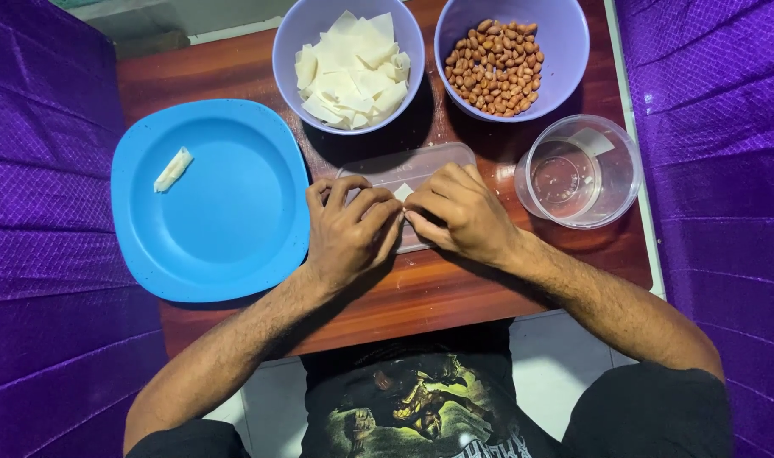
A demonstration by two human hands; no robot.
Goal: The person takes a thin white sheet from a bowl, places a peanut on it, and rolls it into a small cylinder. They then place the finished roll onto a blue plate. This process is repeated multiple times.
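Note:
My left hand [349,229] and my right hand [459,214] meet over a clear plastic lid [421,161] lying on the wooden table. Together their fingertips pinch a small pale wrapper piece [403,192], mostly hidden by the fingers. Behind the hands stand two lavender bowls: one [295,34] filled with pale wrapper squares [350,69], the other [565,34] holding peanuts [495,68]. On the blue plate [226,220] at the left lies one rolled pale wrapper [173,170].
A clear round plastic container [580,171] stands at the right on the brown wooden table [421,297]. Purple cloth [718,153] flanks the table on both sides. White floor tiles show below the table's near edge.

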